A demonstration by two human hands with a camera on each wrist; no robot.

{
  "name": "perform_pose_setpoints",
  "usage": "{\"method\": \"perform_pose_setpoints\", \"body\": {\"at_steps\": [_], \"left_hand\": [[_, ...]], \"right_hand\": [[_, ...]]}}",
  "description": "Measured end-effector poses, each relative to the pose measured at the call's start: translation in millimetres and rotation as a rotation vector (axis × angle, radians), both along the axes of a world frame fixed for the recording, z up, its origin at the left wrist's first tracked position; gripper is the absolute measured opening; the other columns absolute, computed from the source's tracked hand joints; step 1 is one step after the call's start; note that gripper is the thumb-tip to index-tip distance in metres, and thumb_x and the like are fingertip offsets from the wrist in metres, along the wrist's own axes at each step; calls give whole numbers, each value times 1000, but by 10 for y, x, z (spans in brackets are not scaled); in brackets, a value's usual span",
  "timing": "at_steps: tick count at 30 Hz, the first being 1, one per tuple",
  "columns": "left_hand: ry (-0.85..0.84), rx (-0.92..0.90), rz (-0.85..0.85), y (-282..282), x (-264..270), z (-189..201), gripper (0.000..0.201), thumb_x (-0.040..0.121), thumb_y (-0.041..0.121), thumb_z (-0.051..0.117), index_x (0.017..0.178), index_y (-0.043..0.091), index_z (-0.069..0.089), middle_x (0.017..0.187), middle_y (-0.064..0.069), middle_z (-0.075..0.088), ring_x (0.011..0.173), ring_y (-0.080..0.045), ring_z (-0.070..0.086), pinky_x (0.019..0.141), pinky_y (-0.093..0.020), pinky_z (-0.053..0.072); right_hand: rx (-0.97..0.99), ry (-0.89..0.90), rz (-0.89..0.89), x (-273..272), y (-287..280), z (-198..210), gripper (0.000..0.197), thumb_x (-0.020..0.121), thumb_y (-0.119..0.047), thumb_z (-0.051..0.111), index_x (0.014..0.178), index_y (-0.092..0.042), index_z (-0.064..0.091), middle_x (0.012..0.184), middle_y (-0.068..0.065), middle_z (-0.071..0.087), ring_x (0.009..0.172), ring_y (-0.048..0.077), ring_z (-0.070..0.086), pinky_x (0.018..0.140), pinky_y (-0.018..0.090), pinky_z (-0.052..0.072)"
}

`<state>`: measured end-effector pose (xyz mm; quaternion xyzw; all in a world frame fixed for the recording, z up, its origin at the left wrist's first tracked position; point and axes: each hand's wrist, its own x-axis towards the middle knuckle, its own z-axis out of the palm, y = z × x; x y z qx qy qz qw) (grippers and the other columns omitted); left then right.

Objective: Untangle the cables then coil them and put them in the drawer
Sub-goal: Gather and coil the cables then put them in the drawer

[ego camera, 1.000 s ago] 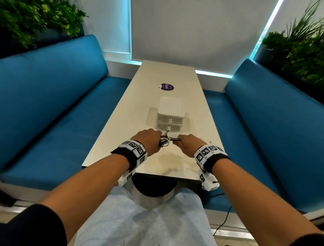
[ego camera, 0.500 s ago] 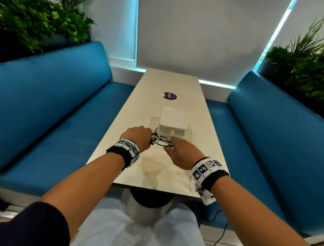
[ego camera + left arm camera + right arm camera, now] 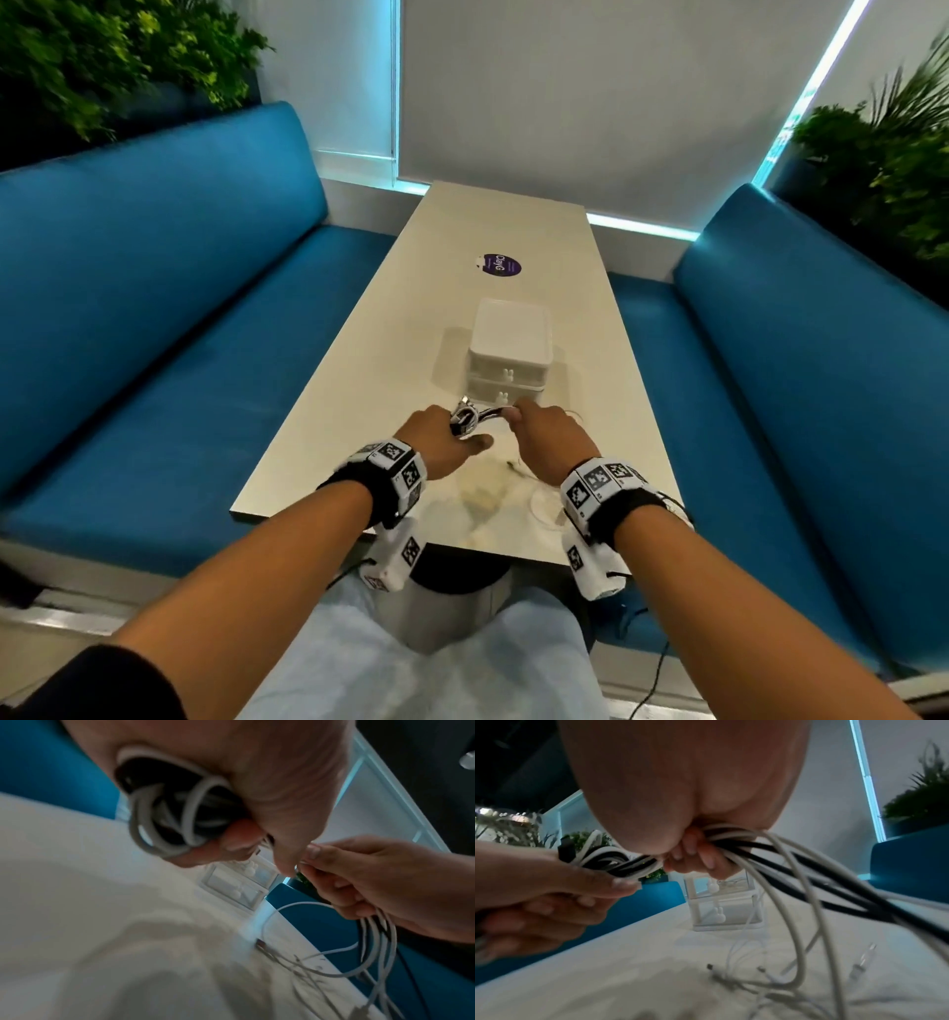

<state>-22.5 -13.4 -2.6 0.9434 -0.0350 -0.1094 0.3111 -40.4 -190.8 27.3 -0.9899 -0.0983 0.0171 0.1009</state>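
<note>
A tangle of black and white cables (image 3: 475, 417) hangs between my two hands above the near half of the table (image 3: 359, 411). My left hand (image 3: 445, 443) grips a coiled bunch of the cables (image 3: 174, 809). My right hand (image 3: 545, 430) grips the same strands (image 3: 734, 841) a little to the right, and their loose ends (image 3: 770, 973) trail down onto the tabletop. The small white two-drawer box (image 3: 509, 354) stands just beyond my hands, both drawers closed, each with a little rabbit-shaped knob (image 3: 720, 915).
Blue benches (image 3: 154, 318) line both sides of the narrow table. A purple sticker (image 3: 497, 265) lies on the tabletop past the drawer box. Plants (image 3: 883, 154) stand behind the bench backs. A thin white cable (image 3: 321, 951) lies near the table's right edge.
My right hand came back from a lower spot on the table to grip the cables beside my left hand. The bundle stays in front of the drawer box.
</note>
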Motion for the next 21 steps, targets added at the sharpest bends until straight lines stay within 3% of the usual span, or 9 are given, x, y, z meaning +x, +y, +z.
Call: {"method": "perform_pose_setpoints", "body": {"at_steps": [2,4,9,12,14,15,17,19,21], "left_hand": [[35,-189,-9,-78,-60,-72,53,74,62,72,72,15,49,56,-1,49,49,-20,49,50,-26,39],[50,-338,-16,-136,-107,-76,57,69,60,77,69,16,41,53,-5,45,44,-19,45,46,-27,38],[-28,-569,-20,-224,-141,82,29,75,36,80,75,30,52,48,5,56,44,-19,52,42,-28,43],[-52,-534,-75,-200,-86,-1,36,70,41,83,97,33,61,72,19,69,65,-3,65,62,-28,53],[-38,-486,-38,-169,5,-177,62,60,57,85,111,35,57,94,16,71,88,-2,68,80,-34,57],[-31,-479,-21,-156,37,-257,71,56,62,85,114,34,54,97,13,71,91,-5,68,81,-37,58],[-33,-506,-30,-157,10,-225,59,62,48,88,107,29,55,87,7,71,75,-5,68,64,-30,58],[-47,-545,2,-176,-75,-71,30,73,18,82,90,25,57,68,2,66,50,-10,59,42,-24,45],[-65,-596,65,-191,-91,-19,22,76,2,71,80,19,57,61,-6,63,43,-17,56,38,-22,40]], "right_hand": [[107,37,5,-18,65,55,29,106,-25,30,117,-8,51,109,18,61,96,38,58,71,36,41],[336,101,-45,-43,122,130,31,105,-30,30,118,-9,49,111,19,62,97,36,58,73,36,40],[939,348,-161,7,171,-46,61,87,-74,29,116,-28,56,109,0,60,102,21,59,102,51,42],[1148,481,-56,44,164,-200,66,87,-79,28,126,-37,61,127,-1,64,118,18,61,108,50,40],[1159,565,-15,6,193,-214,64,84,-84,28,127,-48,58,137,-4,59,129,14,53,115,48,32],[1130,593,-5,-11,209,-211,63,80,-89,28,123,-54,59,140,-5,57,130,11,51,117,47,28],[1080,627,3,4,231,-220,58,76,-93,26,112,-62,59,141,-6,55,130,7,50,119,44,24],[1052,637,26,1,267,-202,54,82,-87,22,107,-60,61,137,-1,58,127,10,53,118,40,27],[1075,628,43,-31,298,-160,51,86,-82,23,106,-57,62,134,-3,60,128,10,52,117,38,29]]}}
